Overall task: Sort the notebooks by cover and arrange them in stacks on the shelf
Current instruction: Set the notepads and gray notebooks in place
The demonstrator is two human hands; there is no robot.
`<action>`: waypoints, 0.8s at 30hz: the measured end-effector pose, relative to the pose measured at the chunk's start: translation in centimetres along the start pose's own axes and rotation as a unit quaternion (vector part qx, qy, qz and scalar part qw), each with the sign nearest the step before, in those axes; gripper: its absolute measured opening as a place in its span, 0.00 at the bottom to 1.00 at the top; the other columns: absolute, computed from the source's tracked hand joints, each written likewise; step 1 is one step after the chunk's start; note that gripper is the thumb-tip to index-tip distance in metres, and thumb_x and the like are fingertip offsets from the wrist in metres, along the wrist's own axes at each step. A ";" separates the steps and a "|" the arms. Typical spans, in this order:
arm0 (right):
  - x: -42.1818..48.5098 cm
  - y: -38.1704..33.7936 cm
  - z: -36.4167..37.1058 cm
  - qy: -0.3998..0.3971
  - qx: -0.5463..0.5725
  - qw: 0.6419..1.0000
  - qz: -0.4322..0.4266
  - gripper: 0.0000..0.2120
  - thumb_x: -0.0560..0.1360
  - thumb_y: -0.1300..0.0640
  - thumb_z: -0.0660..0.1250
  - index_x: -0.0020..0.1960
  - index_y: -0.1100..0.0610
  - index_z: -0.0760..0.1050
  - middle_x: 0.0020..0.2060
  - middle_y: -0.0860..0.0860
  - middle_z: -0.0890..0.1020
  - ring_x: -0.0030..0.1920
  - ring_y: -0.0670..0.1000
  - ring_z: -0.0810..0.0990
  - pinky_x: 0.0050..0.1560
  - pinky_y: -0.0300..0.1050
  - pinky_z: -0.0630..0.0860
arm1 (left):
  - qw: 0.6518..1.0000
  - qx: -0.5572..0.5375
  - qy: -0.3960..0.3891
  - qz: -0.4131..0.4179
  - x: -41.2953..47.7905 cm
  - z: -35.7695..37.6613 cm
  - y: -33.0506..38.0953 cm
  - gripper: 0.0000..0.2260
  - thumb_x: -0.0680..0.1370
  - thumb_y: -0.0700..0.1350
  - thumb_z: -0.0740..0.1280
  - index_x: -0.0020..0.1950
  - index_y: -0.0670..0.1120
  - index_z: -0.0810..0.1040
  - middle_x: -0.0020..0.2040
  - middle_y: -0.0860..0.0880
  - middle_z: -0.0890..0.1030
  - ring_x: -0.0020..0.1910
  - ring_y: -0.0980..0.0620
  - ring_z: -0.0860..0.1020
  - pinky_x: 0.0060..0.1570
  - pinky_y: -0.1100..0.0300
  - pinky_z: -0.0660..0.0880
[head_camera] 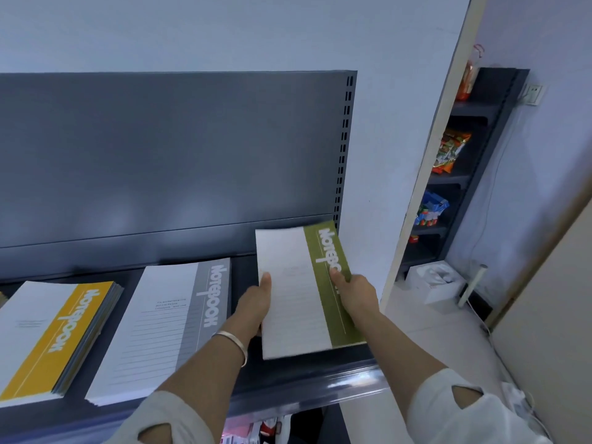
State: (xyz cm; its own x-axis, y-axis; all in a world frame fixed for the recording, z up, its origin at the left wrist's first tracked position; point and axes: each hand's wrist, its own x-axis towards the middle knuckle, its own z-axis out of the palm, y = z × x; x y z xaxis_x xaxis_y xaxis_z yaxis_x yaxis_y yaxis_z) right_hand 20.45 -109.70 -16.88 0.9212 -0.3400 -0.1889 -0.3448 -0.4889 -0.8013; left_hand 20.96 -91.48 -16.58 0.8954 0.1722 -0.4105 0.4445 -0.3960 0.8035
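I have both hands, left hand and right hand, closed on the green notebook at lower right of the shelf, where it could slip off the near right corner.

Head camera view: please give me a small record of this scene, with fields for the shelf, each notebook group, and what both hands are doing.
shelf: dark grey shelf with tall back panel
left stack: yellow notebooks, several, lying flat
middle stack: grey notebooks, lying flat, beside the yellow ones
held item: green notebook, at the right end of the shelf
left hand: left hand grips the green notebook's left edge, thumb on top
right hand: right hand grips its right, green edge
wrist: silver bracelet on left wrist
contact with shelf: cannot tell whether the green notebook rests down yet
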 end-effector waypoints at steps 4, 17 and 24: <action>0.6 0.8 -0.4 -0.058 -0.038 0.996 0.064 0.22 0.79 0.40 0.56 0.53 0.58 0.72 0.49 0.54 0.80 0.47 0.54 0.79 0.48 0.46 0.74 | 0.994 0.100 -0.039 -0.031 -0.3 0.0 -0.4 0.29 0.81 0.61 0.46 0.63 0.39 0.70 0.50 0.42 0.78 0.44 0.44 0.78 0.41 0.52 0.78; 0.5 0.3 0.0 -0.066 -0.098 0.991 0.062 0.20 0.79 0.39 0.55 0.55 0.56 0.70 0.52 0.53 0.80 0.49 0.54 0.80 0.50 0.47 0.75 | 0.937 0.323 0.062 0.119 0.5 -0.3 -2.0 0.16 0.82 0.52 0.52 0.56 0.41 0.70 0.54 0.43 0.77 0.51 0.44 0.77 0.43 0.58 0.71; 0.5 -0.6 -0.8 -0.095 -0.203 0.974 0.040 0.24 0.78 0.37 0.52 0.61 0.55 0.70 0.54 0.52 0.79 0.52 0.54 0.80 0.53 0.48 0.75 | 0.937 0.328 0.050 0.110 0.3 -0.2 -1.6 0.16 0.82 0.51 0.52 0.61 0.40 0.69 0.57 0.41 0.76 0.53 0.42 0.77 0.46 0.54 0.76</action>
State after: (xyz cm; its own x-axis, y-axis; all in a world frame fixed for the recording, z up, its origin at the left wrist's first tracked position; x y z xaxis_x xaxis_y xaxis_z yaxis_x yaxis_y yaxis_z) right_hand 20.99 -110.20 -16.05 0.8923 -0.2537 -0.3734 -0.4232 -0.7581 -0.4962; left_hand 20.54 -90.65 -17.91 0.9761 0.0920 -0.1969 0.1675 -0.8956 0.4121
